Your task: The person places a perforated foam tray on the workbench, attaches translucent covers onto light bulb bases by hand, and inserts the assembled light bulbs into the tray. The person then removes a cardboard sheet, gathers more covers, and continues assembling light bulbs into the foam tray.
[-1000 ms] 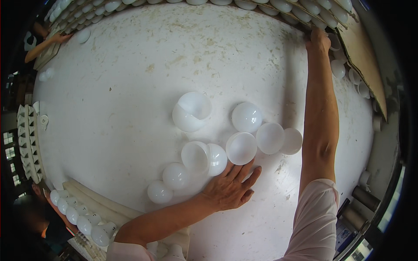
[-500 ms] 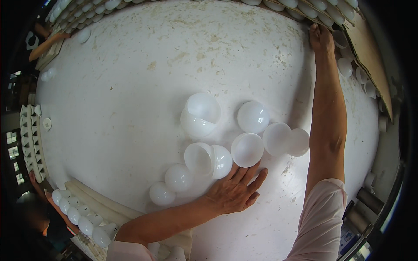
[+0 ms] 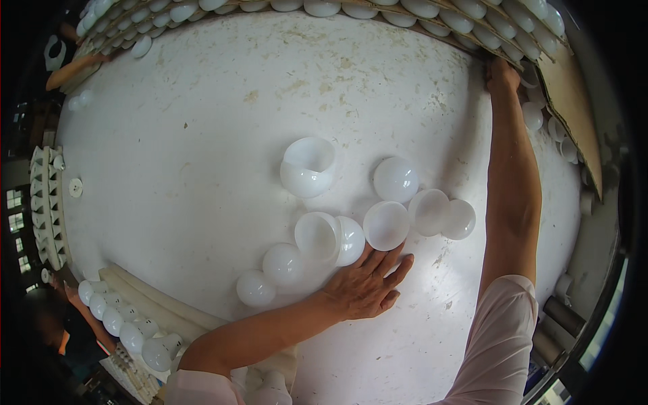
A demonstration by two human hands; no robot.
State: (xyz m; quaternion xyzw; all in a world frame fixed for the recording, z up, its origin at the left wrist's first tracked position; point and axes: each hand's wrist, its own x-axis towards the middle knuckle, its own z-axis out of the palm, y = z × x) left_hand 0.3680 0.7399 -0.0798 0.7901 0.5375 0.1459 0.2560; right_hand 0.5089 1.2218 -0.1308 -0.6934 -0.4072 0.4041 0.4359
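Observation:
My left hand [image 3: 364, 287] lies palm down with fingers spread, its fingertips touching or just under the near edge of an open white dome-shaped cover [image 3: 386, 225]. Several similar glossy, hollow covers form a loose row beside it, some tipped against each other, including one pair [image 3: 317, 236]. Farther back are another nested pair [image 3: 308, 167] and a single cover with its rounded side up [image 3: 396, 179]. My outstretched right hand [image 3: 503, 75] is closed at the near right corner of a stack of thin trays [image 3: 466, 42] filled with white covers; the tray edge hides its fingertips.
A brown board [image 3: 570, 111] leans at the far right over more covers [image 3: 532, 116]. White bulbs [image 3: 138, 334] line a pale tray at lower left. Ridged holders [image 3: 47, 206] stand at the left edge. Another person's arm [image 3: 74, 71] reaches in at far left.
The tray stack has come nearer, together with my right hand at its corner. My left hand stays by the covers. The whole view has shifted slightly.

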